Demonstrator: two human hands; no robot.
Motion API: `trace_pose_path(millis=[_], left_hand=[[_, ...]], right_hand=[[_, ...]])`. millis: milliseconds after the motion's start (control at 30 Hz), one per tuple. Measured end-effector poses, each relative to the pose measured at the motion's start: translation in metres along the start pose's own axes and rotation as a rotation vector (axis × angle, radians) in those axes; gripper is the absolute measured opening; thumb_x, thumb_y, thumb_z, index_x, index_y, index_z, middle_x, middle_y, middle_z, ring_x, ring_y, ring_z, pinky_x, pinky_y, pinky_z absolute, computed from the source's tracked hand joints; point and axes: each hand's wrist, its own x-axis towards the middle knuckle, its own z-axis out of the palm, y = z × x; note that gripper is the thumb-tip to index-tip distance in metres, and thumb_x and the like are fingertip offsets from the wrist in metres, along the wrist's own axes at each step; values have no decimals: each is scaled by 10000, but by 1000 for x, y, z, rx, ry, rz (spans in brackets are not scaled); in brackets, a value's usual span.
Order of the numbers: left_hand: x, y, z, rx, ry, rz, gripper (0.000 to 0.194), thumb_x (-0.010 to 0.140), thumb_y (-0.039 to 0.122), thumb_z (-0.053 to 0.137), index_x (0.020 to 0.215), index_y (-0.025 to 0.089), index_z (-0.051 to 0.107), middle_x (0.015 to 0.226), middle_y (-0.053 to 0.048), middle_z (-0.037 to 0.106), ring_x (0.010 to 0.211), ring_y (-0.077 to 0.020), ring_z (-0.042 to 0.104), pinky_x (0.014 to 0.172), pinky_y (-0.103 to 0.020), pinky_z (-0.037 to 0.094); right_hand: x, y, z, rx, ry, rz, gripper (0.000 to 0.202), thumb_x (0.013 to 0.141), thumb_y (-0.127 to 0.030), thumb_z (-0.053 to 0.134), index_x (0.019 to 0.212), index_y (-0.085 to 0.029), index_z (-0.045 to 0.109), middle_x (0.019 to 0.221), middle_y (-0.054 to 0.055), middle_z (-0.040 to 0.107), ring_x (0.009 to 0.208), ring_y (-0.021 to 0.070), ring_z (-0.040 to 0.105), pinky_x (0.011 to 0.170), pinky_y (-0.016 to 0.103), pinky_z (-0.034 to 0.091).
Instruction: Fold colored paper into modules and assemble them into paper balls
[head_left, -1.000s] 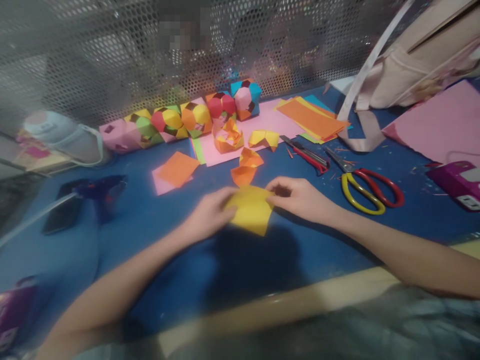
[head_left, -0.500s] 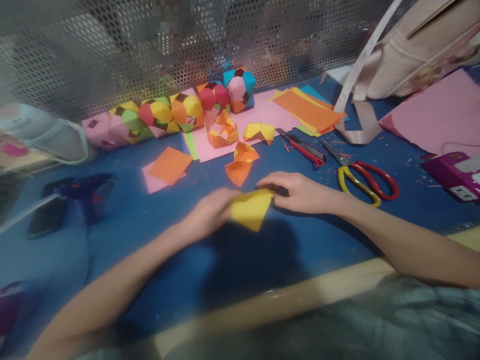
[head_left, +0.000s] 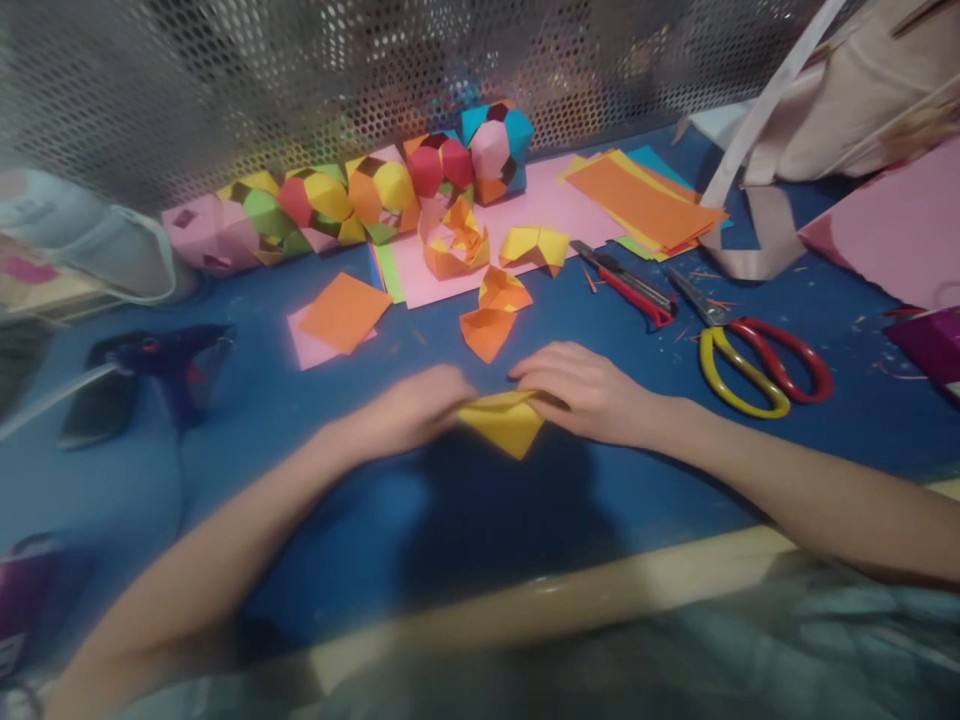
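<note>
A yellow sheet of origami paper (head_left: 507,425) is held between my hands over the blue tabletop, folded into a triangle with its point toward me. My left hand (head_left: 420,402) pinches its left corner, and my right hand (head_left: 589,393) grips the right corner from above. Fingertips of both hands are partly hidden. Just beyond them lie an orange folded paper piece (head_left: 491,315), a yellow folded piece (head_left: 535,247) and an orange ring-like paper assembly (head_left: 454,243). Orange and pink paper squares (head_left: 345,313) rest farther left.
Scissors (head_left: 761,365) and a red box cutter (head_left: 630,288) lie to the right, near stacked paper strips (head_left: 641,200). Several finished paper balls (head_left: 381,195) line the perforated metal panel. On the left are a glue gun (head_left: 172,365), a dark phone (head_left: 101,395) and a bottle (head_left: 90,235).
The yellow paper has gone from a broader open shape to a flatter triangle. My right hand has closed farther over its right corner, and the camera view has shifted slightly.
</note>
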Motion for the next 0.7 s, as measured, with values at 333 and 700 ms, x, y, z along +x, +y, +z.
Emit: trace_pose_path(millis=[333, 700], left_hand=[[-2, -5, -13, -34, -75, 30, 208, 908, 174, 378, 870, 153, 582, 914, -106, 588, 869, -180, 548, 773, -306, 459], [-2, -10, -14, -79, -71, 4, 245, 907, 201, 400, 810, 168, 622, 872, -89, 585, 833, -171, 554, 752, -283, 448]], right_hand=[[1, -11, 0, -31, -49, -163, 279, 947, -127, 386, 830, -185, 632, 875, 46, 697, 808, 157, 585, 748, 304, 432], [-2, -13, -2, 3, -146, -116, 281, 948, -159, 401, 847, -189, 661, 875, 68, 674, 816, 176, 568, 755, 337, 429]])
